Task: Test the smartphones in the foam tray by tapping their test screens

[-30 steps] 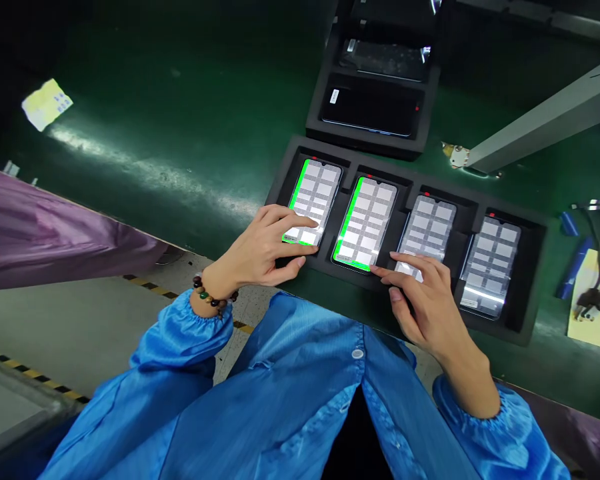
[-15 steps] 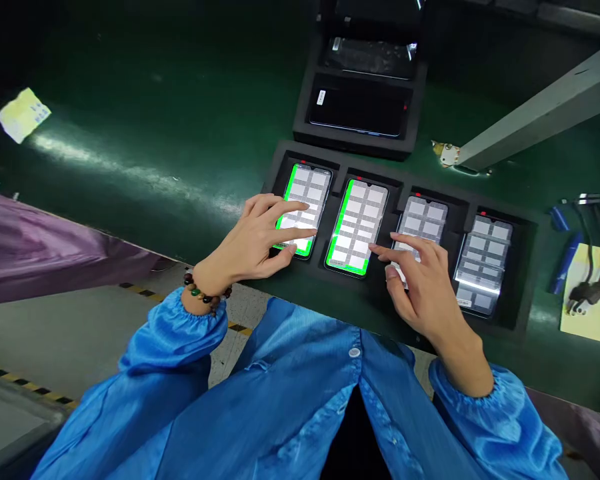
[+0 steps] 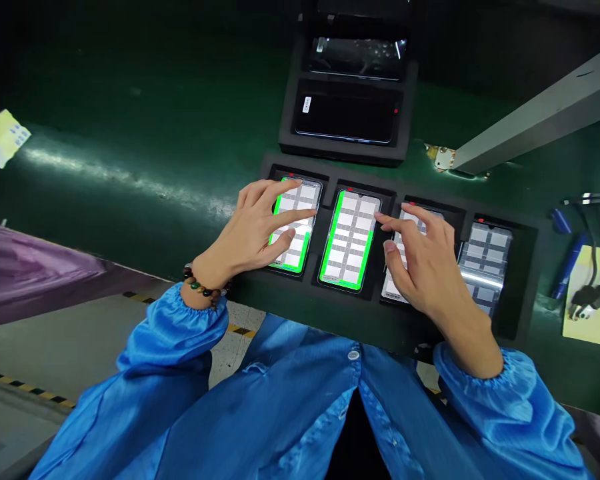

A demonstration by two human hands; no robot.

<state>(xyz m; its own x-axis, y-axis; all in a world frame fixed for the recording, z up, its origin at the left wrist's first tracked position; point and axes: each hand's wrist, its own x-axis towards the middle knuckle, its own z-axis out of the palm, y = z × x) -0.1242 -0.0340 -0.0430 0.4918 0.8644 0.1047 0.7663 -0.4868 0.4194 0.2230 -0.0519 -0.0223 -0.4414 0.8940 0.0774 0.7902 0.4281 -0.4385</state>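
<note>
Several smartphones with lit screens of white and grey blocks lie in a black foam tray (image 3: 325,200). My left hand (image 3: 260,223) is open over the leftmost phone (image 3: 293,257), its index fingertip at the screen's right edge. Green bands run along the left, bottom and lower right of that screen. The second phone (image 3: 350,240) shows similar green bands, and my right index fingertip touches its right edge. My right hand (image 3: 423,260), fingers spread, partly covers the third phone (image 3: 394,287). The rightmost phone (image 3: 487,253) shows no green and has a bright glare across it.
Behind stands another foam tray (image 3: 340,150) with dark-screened phones (image 3: 347,120). A grey metal post (image 3: 530,113) rises at the right. Black cables (image 3: 593,287), a blue pen (image 3: 570,267) and yellow paper (image 3: 590,327) lie right. A yellow note (image 3: 4,139) sits far left.
My right index finger has moved up along the second phone's right edge, and green now fills that edge below it. My left index finger has also moved up, with green appearing on the first phone's lower right edge.
</note>
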